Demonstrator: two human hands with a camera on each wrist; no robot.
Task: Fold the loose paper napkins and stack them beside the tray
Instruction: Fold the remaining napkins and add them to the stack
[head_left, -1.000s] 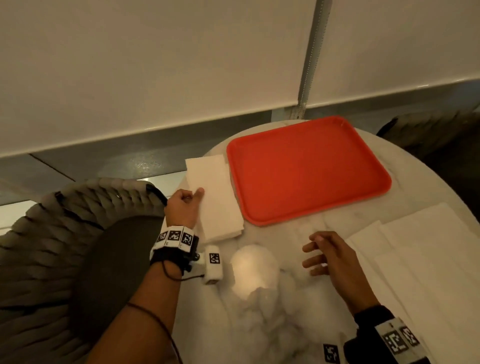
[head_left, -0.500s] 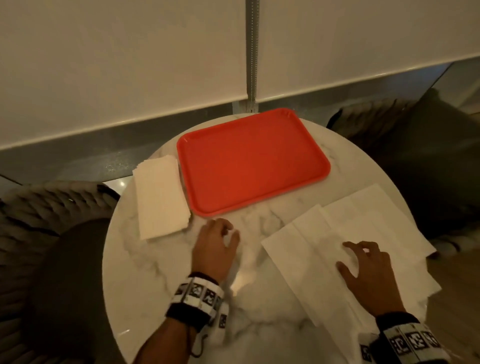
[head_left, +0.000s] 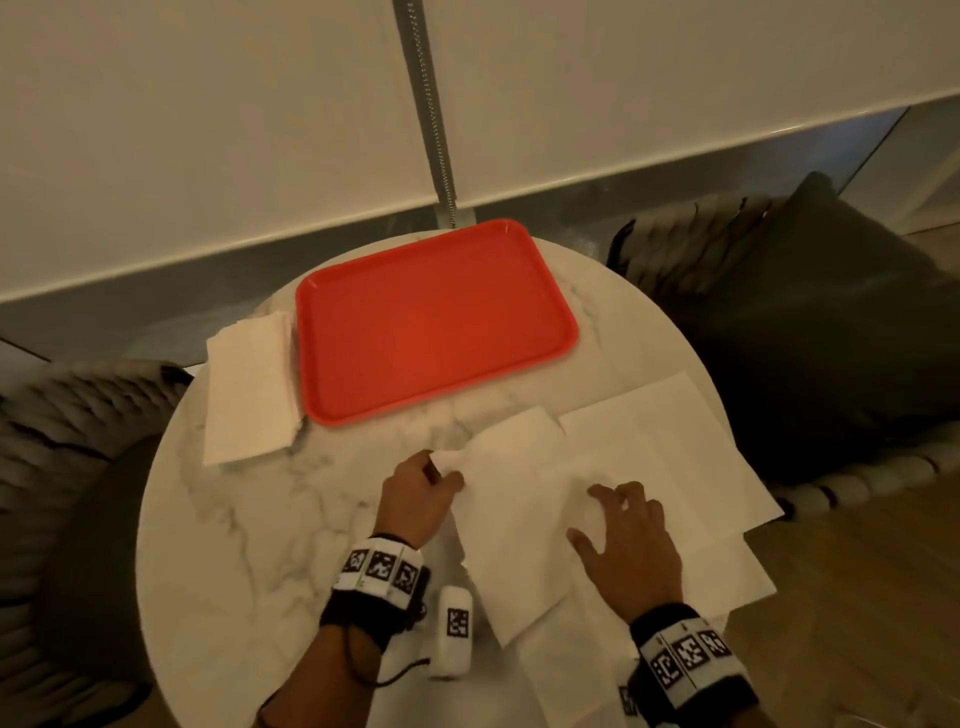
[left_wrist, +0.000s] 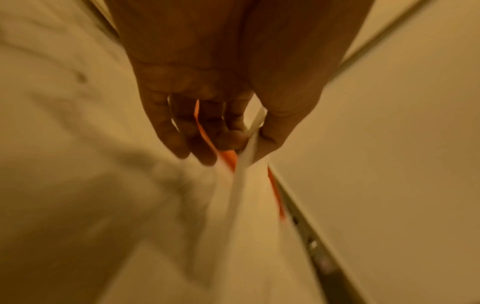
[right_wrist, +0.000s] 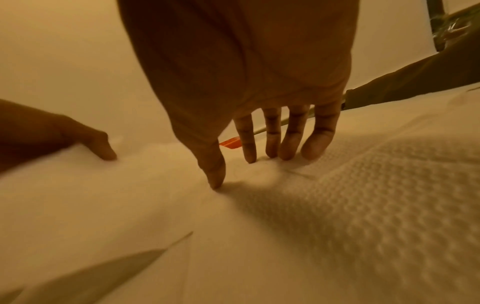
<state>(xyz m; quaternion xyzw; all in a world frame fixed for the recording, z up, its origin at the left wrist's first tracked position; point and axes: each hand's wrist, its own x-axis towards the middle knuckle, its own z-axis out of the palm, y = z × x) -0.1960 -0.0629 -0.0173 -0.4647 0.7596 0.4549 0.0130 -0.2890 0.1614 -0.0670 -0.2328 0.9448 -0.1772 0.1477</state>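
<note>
Our left hand (head_left: 415, 493) pinched the top napkin's (head_left: 519, 525) corner, our right hand (head_left: 626, 545) pressed spread fingers on it, folded stack (head_left: 249, 389) touching the tray (head_left: 431, 322) on the worktop (head_left: 249, 519)

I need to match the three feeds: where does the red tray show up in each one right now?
Head: the red tray lies at upper centre on the table's far half, folded napkins beside it.
Left wrist: only thin orange slivers between the fingers.
Right wrist: a small orange wedge between thumb and forefinger.
Shared landmark: the left hand, pinching the unfolded napkin, shows at the right wrist view's left edge.
</note>
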